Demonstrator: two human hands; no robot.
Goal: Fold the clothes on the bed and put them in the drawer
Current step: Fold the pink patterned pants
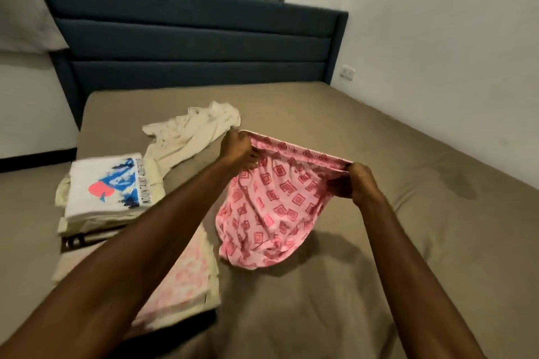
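Bed [379, 131] below; left hand [237, 147] and right hand [354, 181] pinch soft, light pink shorts [271, 213] by the waistband; limp cloth, grip both corners.

A: What can't be made out?
B: The left forearm [140, 242] covers part of the folded pile [180, 277]. The print on the white shirt [102, 183] is blurred, unreadable.
A: Anything cut off?
B: The pillow [20, 3], by the left edge.
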